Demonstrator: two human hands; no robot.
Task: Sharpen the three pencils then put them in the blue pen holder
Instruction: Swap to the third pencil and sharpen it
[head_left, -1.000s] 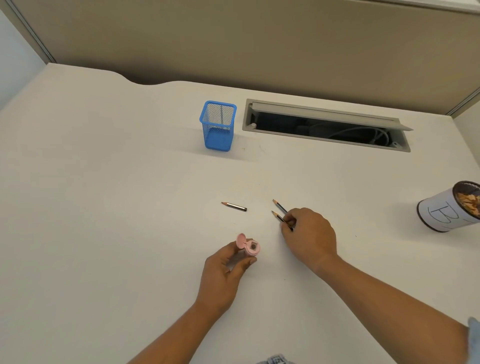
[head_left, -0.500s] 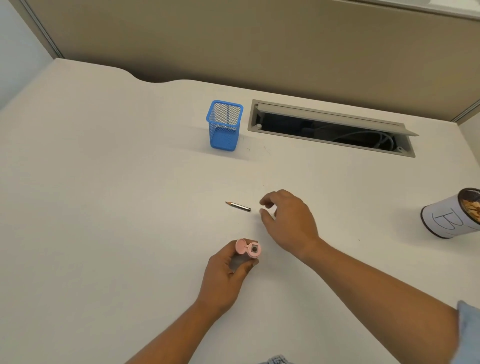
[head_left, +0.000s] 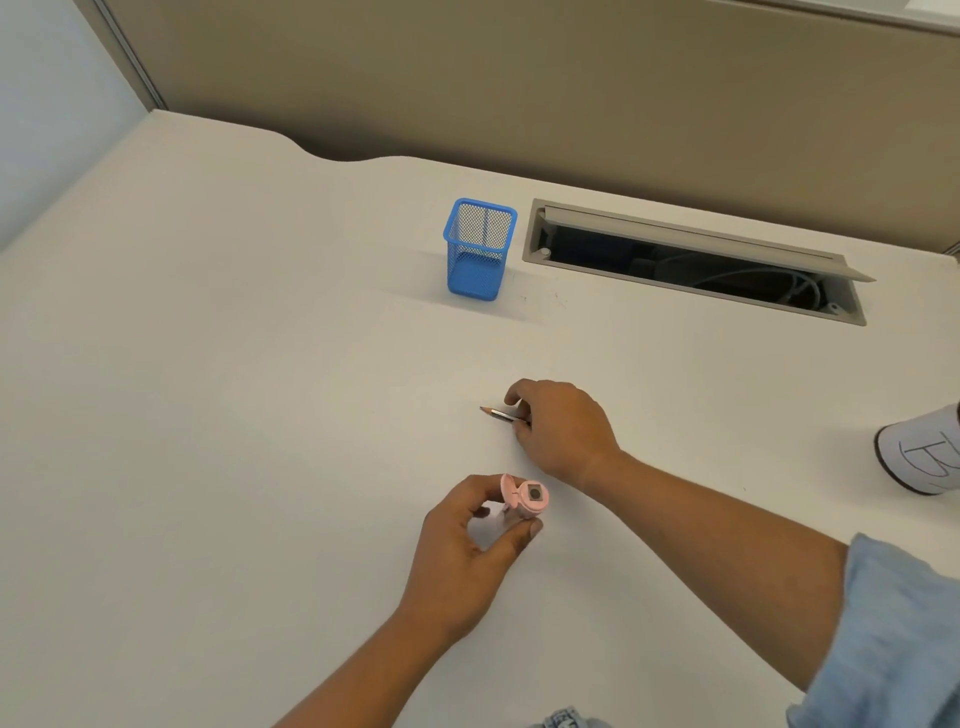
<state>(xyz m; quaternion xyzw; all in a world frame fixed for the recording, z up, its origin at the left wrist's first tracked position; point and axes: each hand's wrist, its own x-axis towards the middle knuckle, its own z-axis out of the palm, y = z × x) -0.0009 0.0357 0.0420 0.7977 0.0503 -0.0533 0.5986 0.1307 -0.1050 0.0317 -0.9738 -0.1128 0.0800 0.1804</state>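
A short dark pencil (head_left: 497, 414) lies on the white desk (head_left: 234, 415), tip pointing left. My right hand (head_left: 563, 431) covers its right end, thumb and fingers curled round it. The other two pencils are not visible; my right hand may hide them. Nearer to me, my left hand (head_left: 467, 551) holds a pink pencil sharpener (head_left: 525, 499) with its lid flipped open and its hole facing up. The blue mesh pen holder (head_left: 480, 249) stands upright at the back of the desk, and I see nothing in it.
An open cable slot (head_left: 696, 260) with wires inside sits just right of the pen holder. A white cup (head_left: 924, 454) marked with a hand-drawn letter stands at the right edge. A beige partition wall runs behind the desk.
My right hand moved left from where the two pencils lay, which are now out of sight, and reached the single short pencil. My left hand kept holding the sharpener.
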